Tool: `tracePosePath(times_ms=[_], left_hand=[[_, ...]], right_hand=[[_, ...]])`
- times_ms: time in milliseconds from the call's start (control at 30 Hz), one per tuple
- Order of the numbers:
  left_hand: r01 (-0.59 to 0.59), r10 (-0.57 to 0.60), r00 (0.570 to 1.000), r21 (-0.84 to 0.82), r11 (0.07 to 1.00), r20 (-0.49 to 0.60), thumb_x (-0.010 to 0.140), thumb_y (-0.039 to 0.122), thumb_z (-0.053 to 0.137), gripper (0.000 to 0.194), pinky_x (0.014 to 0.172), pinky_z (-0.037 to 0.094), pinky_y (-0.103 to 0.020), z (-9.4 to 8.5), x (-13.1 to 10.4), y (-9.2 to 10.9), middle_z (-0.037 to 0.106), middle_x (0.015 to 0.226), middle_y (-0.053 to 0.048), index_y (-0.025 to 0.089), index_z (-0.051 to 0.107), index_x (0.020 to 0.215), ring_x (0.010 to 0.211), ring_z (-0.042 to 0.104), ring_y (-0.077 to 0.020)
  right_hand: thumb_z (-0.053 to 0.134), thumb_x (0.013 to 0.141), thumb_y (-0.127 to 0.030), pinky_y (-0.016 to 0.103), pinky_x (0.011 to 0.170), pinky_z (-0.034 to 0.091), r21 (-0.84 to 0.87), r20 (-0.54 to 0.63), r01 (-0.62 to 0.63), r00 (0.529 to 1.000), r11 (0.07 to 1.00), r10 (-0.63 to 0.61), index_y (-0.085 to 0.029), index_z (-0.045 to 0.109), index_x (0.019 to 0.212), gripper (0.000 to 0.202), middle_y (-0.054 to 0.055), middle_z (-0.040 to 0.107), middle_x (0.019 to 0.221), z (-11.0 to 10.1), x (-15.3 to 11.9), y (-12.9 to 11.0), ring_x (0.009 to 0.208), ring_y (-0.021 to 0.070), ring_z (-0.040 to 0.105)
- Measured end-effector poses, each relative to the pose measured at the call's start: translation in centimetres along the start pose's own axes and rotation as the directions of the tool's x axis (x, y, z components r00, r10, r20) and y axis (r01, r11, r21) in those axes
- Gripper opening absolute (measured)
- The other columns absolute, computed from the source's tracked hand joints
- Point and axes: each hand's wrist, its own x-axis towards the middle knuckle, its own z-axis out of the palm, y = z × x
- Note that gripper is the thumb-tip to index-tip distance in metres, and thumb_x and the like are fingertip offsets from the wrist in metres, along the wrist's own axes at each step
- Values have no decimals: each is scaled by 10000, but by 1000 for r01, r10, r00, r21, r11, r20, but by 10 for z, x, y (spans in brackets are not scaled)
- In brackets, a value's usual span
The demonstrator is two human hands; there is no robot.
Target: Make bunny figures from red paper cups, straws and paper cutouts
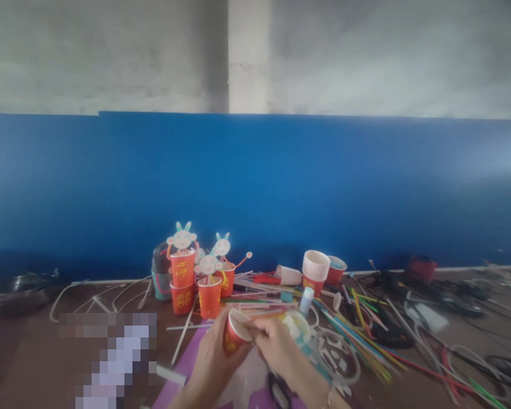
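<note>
My left hand [213,357] is wrapped round a red paper cup [234,339], whose white mouth tilts up and to the right. The fingers of my right hand [276,341] are closed in a pinch at the cup's right rim; whether a small piece is between them I cannot make out. Below the hands lie a purple sheet [181,366] and scissors with dark handles [279,391]. Just beyond them stand red cups [210,301] bearing paper rabbit faces [208,263] with ears and arms.
A stack of paper cups [315,266] stands at the back, with a glue stick [306,300] in front. Coloured sticks [353,335] and white paper cut-outs [335,352] are spread to the right. Cables [426,335] cover the far right. A blue panel [255,187] closes off the back.
</note>
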Motion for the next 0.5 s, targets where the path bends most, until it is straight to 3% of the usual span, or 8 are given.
tracePosePath(times_ms=[67,167,233,333,400,500], left_hand=[[-5,5,1000,16,1000,7,710,292,667,600,949,494,-435,0,0,0,640,1244,-148,167,516,1277,1140,604,-309],[-32,32,999,20,999,-6,715,296,663,601,945,501,-421,1,-1,-1,636,1253,-148,166,520,1285,1140,605,-306],[-54,54,999,23,998,-6,721,284,655,599,950,500,-408,2,-2,-3,636,1256,-143,176,515,1293,1139,608,-295],[-78,79,997,47,996,-1,731,279,648,595,973,483,-417,3,-2,-5,618,1280,-152,178,509,1301,1168,587,-296],[-95,96,995,66,993,-6,731,285,655,601,974,482,-432,5,-3,-9,609,1288,-165,165,509,1301,1177,579,-308],[-120,123,992,101,988,-23,714,290,682,624,970,486,-448,8,-3,-14,611,1277,-188,140,514,1296,1173,580,-330]], right_hand=[[387,868,-155,220,478,366,48,43,-61,997,997,59,-176,731,915,349,2,622,532,0,3,4,498,150,566],[394,810,-81,248,598,423,-127,-63,114,990,985,-123,-188,739,846,363,42,693,676,1,-2,3,665,187,638],[392,779,-47,276,673,437,-290,-106,206,964,935,-245,-210,735,913,403,74,724,836,3,-9,-2,764,216,661],[386,774,-40,285,678,438,-368,-112,215,956,905,-272,-233,711,1019,451,90,722,895,6,-14,-7,776,223,666],[385,763,-31,270,665,433,-297,-117,193,965,935,-236,-194,738,897,411,88,717,806,5,-12,-5,756,210,659],[394,764,-55,224,519,383,-4,-57,74,996,997,-74,-168,748,799,373,32,642,583,1,-3,3,532,141,578]])
